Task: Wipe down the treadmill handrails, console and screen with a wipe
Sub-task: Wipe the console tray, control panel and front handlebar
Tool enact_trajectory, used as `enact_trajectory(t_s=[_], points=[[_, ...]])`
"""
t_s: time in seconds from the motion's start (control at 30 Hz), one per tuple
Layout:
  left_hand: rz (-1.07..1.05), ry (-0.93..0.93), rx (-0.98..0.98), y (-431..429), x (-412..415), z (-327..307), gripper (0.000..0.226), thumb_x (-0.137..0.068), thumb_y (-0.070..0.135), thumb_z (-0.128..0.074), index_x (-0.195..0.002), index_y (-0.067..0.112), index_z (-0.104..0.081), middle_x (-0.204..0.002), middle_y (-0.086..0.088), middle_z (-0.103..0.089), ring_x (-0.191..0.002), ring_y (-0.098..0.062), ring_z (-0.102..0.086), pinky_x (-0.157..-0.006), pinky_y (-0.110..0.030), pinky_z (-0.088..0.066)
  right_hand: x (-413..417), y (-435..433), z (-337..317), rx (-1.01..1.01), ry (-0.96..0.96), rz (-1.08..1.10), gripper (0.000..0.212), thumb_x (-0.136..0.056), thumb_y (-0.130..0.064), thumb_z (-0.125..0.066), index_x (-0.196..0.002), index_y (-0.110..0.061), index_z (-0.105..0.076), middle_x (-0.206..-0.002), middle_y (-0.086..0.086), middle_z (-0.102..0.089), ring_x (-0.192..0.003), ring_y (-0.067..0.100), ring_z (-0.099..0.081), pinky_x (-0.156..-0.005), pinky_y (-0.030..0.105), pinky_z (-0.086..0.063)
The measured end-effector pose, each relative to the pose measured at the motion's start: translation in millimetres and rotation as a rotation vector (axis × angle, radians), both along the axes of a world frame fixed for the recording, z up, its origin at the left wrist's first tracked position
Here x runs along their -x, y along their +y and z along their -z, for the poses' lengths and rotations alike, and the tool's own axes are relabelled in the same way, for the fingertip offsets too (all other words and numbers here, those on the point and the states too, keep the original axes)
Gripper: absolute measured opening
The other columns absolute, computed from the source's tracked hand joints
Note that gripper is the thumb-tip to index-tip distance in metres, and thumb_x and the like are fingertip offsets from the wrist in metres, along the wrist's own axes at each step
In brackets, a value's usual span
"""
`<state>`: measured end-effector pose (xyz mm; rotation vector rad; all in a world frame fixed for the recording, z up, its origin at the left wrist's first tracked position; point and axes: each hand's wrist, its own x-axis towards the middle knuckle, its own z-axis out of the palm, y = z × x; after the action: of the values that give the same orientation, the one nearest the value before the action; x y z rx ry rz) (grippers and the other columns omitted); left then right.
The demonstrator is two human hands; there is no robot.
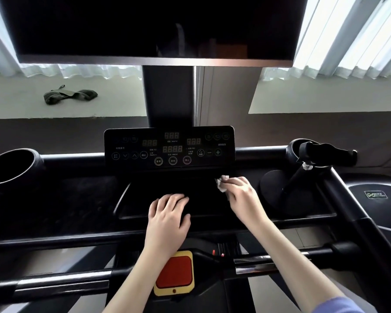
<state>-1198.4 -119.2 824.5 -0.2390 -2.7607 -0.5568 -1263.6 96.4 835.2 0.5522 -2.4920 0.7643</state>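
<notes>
Wipe (222, 183) pinched in right hand (239, 192), left hand (168, 216) apart

A black console tray (203, 206) held a round stand base (270, 190) at its right, a crumpled white wipe (221, 183) and a resting left hand (168, 214).

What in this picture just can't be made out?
All in the head view:
- Screen: top cut off by the frame edge.
- Console labels: too small and blurred to read.
- Wipe: mostly hidden under the right hand.
- Left cup holder: inside too dark.
- Handrail: left end runs off the frame.
</notes>
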Motion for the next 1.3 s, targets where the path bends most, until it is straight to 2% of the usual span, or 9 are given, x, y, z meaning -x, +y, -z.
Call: enact_trajectory(t_s=[0.2,0.37,0.47,0.6,0.8,0.97,1.03,1.17,1.3], points=[[-0.005,0.007,0.004,0.7,-0.6,-0.3,0.046,-0.084,0.038,-0.041,-0.117,0.019,-0.067,-0.120,0.010,-0.060,-0.119,-0.012,-0.044,-0.102,-0.043,-0.038,10.9,7.4,-3.4,0.028,-0.062,0.178,0.029,-0.065,0.018,-0.074,-0.082,-0.006,-0.077,-0.090,0.006,-0.073,-0.077,0.031,-0.062,-0.068,0.034,-0.057],[-0.006,0.015,0.006,1.0,-0.5,0.7,0.046,-0.084,0.038,-0.041,-0.117,0.019,-0.067,-0.120,0.010,-0.060,-0.118,-0.013,-0.045,-0.102,-0.043,-0.039,-25.0,17.1,3.7,-0.049,-0.030,-0.020,0.020,-0.076,0.003,-0.069,-0.095,-0.001,-0.075,-0.098,0.007,-0.071,-0.092,0.019,-0.056,-0.088,0.016,-0.042],[-0.006,0.015,0.008,0.7,-0.5,1.2,0.047,-0.084,0.038,-0.041,-0.117,0.018,-0.067,-0.120,0.009,-0.060,-0.118,-0.015,-0.047,-0.101,-0.045,-0.040,-20.7,26.8,2.6,-0.051,-0.043,0.107,0.023,-0.072,0.010,-0.075,-0.091,-0.002,-0.076,-0.095,0.007,-0.071,-0.086,0.026,-0.061,-0.076,0.028,-0.054],[-0.005,0.006,0.012,1.6,-1.2,1.4,0.047,-0.085,0.039,-0.040,-0.118,0.018,-0.067,-0.121,0.009,-0.060,-0.119,-0.015,-0.046,-0.102,-0.045,-0.039,-41.7,7.4,2.2,0.033,-0.067,0.032,0.026,-0.072,0.015,-0.070,-0.088,-0.004,-0.076,-0.093,0.004,-0.069,-0.085,0.023,-0.060,-0.086,0.006,-0.039],[-0.007,0.016,0.010,1.6,-0.5,0.4,0.048,-0.084,0.039,-0.040,-0.117,0.017,-0.067,-0.120,0.008,-0.061,-0.118,-0.014,-0.045,-0.101,-0.045,-0.039,-48.3,22.3,-0.7,-0.008,-0.049,0.032,0.022,-0.072,0.012,-0.069,-0.085,-0.004,-0.077,-0.089,0.005,-0.070,-0.080,0.026,-0.064,-0.079,0.016,-0.046],[-0.010,0.010,0.009,2.0,-1.5,-0.5,0.048,-0.085,0.039,-0.039,-0.118,0.018,-0.067,-0.121,0.009,-0.060,-0.119,-0.014,-0.044,-0.103,-0.044,-0.037,-61.2,17.1,-4.0,0.018,-0.127,-0.098,0.022,-0.073,0.005,-0.066,-0.083,-0.010,-0.078,-0.091,-0.003,-0.068,-0.088,0.008,-0.055,-0.084,0.000,-0.037],[-0.010,0.004,0.009,1.1,-1.3,0.2,0.049,-0.085,0.040,-0.038,-0.119,0.018,-0.066,-0.122,0.009,-0.060,-0.120,-0.014,-0.044,-0.103,-0.045,-0.036,-60.6,29.4,-7.7,-0.004,-0.099,-0.086,0.020,-0.069,0.005,-0.071,-0.081,-0.010,-0.078,-0.087,-0.002,-0.069,-0.086,0.003,-0.053,-0.082,0.004,-0.043],[-0.009,0.002,0.012,1.9,-1.4,0.6,0.049,-0.085,0.039,-0.038,-0.119,0.017,-0.066,-0.122,0.008,-0.060,-0.120,-0.014,-0.043,-0.103,-0.046,-0.036,-51.7,26.5,-3.2,-0.016,-0.087,0.193,0.022,-0.068,0.014,-0.077,-0.079,-0.005,-0.076,-0.081,0.005,-0.067,-0.074,0.025,-0.061,-0.059,0.027,-0.055],[0.006,0.008,0.000,4.4,0.4,0.4,0.048,-0.084,0.038,-0.042,-0.117,0.014,-0.067,-0.121,0.006,-0.061,-0.120,-0.015,-0.042,-0.103,-0.046,-0.035,-66.8,21.3,0.9,-0.078,-0.124,0.129,0.015,-0.073,0.004,-0.080,-0.081,-0.008,-0.077,-0.088,0.001,-0.070,-0.078,0.023,-0.062,-0.056,0.031,-0.058]])
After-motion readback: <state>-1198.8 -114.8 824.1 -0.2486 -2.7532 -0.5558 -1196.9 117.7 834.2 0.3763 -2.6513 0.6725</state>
